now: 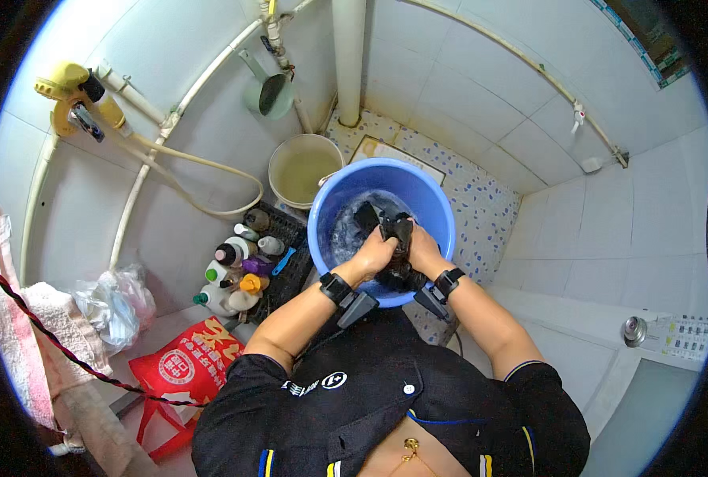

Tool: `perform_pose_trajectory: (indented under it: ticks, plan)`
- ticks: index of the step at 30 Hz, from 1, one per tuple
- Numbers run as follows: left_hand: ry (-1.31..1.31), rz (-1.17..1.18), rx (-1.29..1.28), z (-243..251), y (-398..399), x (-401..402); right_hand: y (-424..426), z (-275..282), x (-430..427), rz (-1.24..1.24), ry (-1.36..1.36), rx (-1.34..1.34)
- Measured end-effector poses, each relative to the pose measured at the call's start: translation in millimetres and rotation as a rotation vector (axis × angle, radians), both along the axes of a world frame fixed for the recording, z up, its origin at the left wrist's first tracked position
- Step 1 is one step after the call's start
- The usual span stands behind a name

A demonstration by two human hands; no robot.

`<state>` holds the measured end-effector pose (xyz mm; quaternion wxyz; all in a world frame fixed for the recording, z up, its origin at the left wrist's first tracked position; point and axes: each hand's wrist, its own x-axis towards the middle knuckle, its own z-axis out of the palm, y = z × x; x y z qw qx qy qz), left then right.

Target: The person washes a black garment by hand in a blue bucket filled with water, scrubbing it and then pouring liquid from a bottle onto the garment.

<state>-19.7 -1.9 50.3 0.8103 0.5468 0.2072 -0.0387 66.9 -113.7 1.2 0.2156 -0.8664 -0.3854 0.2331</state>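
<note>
A blue plastic bucket (320,197) stands before me with sudsy water (345,229) in it. Both of my hands are over its opening, close together. My left hand (375,253) grips one side of a wet black cloth item (397,235), and my right hand (424,247) grips its other side. Part of the black cloth hangs down into the bucket between my wrists; its lower folds are partly hidden. Each wrist wears a black strap with a grey block on it.
A pale bucket of cloudy water (278,191) stands behind the blue one. Left of it, several bottles (217,298) and a blue-handled brush (283,261) crowd a black rack (297,271). A red bag (172,358) lies nearer. A dipper (269,95) and a hose (211,160) hang by the wall.
</note>
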Motion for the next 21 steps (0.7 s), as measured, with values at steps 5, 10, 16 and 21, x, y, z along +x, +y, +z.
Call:
perform_pose_trajectory:
  ticks: [5,10,16,21]
  plan:
    - [-0.088,0.111,0.224,5,33,8,-17,-13,22,-0.027,0.184,0.100]
    - [-0.243,0.025,0.421,33,52,13,-32,16,17,-0.006,0.229,-0.026]
    - [-0.199,-0.047,0.167,29,35,14,-13,62,-2,-0.208,0.674,0.516]
    - [-0.061,-0.420,0.333,5,16,6,-15,13,-1,-0.162,0.268,0.457]
